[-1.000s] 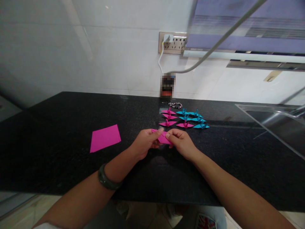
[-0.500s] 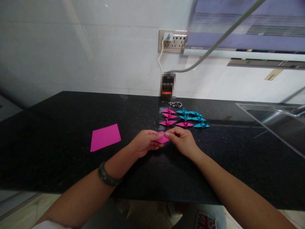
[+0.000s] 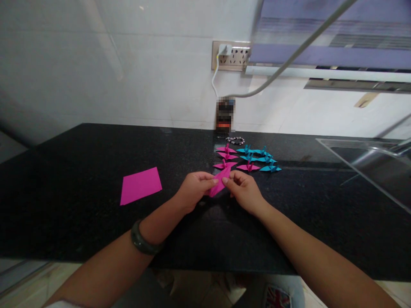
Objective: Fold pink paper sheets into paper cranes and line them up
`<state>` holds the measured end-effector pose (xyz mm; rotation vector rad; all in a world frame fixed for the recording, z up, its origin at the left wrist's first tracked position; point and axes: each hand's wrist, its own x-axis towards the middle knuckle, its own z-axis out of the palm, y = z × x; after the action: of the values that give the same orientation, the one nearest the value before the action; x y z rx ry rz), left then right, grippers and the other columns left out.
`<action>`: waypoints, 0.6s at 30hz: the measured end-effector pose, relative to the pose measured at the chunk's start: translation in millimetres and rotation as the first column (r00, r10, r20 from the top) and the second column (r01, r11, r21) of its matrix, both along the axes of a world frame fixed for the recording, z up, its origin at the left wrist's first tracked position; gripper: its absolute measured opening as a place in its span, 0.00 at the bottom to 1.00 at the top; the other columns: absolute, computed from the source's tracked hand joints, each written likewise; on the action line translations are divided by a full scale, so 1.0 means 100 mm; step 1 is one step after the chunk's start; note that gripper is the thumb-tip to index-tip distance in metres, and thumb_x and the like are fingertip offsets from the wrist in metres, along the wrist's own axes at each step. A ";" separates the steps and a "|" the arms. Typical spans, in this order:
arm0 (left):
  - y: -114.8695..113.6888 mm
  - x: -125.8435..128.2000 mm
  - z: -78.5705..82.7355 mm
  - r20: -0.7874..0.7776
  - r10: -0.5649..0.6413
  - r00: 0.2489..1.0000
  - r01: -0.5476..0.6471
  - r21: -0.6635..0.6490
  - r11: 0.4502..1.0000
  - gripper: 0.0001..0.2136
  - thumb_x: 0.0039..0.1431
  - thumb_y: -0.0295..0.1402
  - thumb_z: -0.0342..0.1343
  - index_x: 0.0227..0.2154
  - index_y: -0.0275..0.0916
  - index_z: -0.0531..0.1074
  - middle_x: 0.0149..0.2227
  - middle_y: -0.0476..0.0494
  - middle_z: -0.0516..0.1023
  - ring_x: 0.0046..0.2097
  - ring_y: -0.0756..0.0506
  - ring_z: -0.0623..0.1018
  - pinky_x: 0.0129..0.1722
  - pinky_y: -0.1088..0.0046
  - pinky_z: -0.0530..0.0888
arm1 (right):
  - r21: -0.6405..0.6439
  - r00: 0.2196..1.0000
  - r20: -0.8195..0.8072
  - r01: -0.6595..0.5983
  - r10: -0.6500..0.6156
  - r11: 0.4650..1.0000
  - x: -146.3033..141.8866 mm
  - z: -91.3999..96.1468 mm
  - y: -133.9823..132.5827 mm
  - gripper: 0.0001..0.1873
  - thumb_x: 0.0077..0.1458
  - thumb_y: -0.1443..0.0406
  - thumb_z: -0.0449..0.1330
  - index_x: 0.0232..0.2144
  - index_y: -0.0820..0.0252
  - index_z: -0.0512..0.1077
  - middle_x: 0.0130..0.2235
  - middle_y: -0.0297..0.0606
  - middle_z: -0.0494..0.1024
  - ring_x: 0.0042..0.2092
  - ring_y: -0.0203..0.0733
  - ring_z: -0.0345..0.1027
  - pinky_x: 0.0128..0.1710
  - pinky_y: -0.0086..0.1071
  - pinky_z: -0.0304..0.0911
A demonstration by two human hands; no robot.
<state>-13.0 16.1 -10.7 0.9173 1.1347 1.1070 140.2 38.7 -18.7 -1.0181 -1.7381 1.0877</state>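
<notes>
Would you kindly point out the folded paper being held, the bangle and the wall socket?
Folded paper (image 3: 220,181): head view, on its pink face.
Bangle (image 3: 138,241): head view, on its dark band.
Wall socket (image 3: 236,57): head view, on its panel.

Black countertop (image 3: 80,164), pink paper (image 3: 141,185), folded cranes (image 3: 249,158), bracelet (image 3: 236,143)

Room lies between flat paper (image 3: 141,186) and left hand (image 3: 194,190); just beyond the right hand (image 3: 245,190), cranes (image 3: 249,167) bar the way.
</notes>
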 end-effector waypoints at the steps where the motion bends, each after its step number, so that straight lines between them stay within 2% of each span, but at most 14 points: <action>1: -0.01 0.01 0.01 -0.022 -0.018 1.000 0.018 0.011 1.000 0.08 0.40 0.31 0.61 0.24 0.33 0.72 0.21 0.49 0.72 0.22 0.54 0.70 0.25 0.76 0.68 | 0.042 1.000 0.023 0.006 -0.007 0.999 0.01 -0.01 0.00 0.11 0.49 0.60 0.54 0.21 0.61 0.63 0.18 0.27 0.59 0.20 0.30 0.53 0.19 0.25 0.51; 5: -0.04 0.02 0.03 -0.092 -0.099 0.991 0.102 0.029 0.994 0.09 0.42 0.34 0.60 0.25 0.32 0.73 0.22 0.47 0.73 0.23 0.53 0.70 0.26 0.76 0.67 | 0.189 0.995 0.089 0.016 -0.033 0.982 0.02 -0.04 0.01 0.08 0.50 0.62 0.54 0.29 0.61 0.68 0.22 0.31 0.65 0.24 0.32 0.57 0.24 0.27 0.55; 8: -0.04 0.02 0.03 -0.089 -0.036 0.995 0.040 0.042 0.998 0.10 0.42 0.35 0.59 0.25 0.32 0.74 0.24 0.46 0.73 0.25 0.53 0.70 0.27 0.76 0.68 | 0.223 0.990 0.057 0.115 -0.131 0.968 0.02 -0.07 0.00 0.11 0.48 0.61 0.56 0.34 0.61 0.67 0.24 0.32 0.67 0.25 0.33 0.59 0.24 0.27 0.57; 13: -0.02 0.02 0.03 -0.049 0.002 0.999 0.001 0.062 0.998 0.10 0.43 0.35 0.59 0.26 0.32 0.74 0.26 0.45 0.73 0.27 0.52 0.71 0.30 0.76 0.68 | 0.259 0.979 0.128 0.118 -0.156 0.959 0.02 -0.08 0.00 0.08 0.48 0.61 0.56 0.27 0.61 0.68 0.24 0.34 0.69 0.24 0.34 0.61 0.23 0.28 0.57; 18: -0.02 0.01 0.01 -0.197 0.035 0.980 -0.002 0.168 0.986 0.11 0.44 0.37 0.57 0.24 0.32 0.74 0.21 0.48 0.69 0.24 0.53 0.66 0.25 0.77 0.63 | 0.300 0.967 0.168 0.135 -0.191 0.944 0.02 -0.06 -0.01 0.06 0.48 0.63 0.56 0.26 0.61 0.68 0.24 0.34 0.69 0.25 0.34 0.61 0.23 0.27 0.57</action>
<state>-11.8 13.8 -9.5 1.1713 1.2283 1.1578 142.4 37.6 -24.7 -1.0899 -1.8635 0.6242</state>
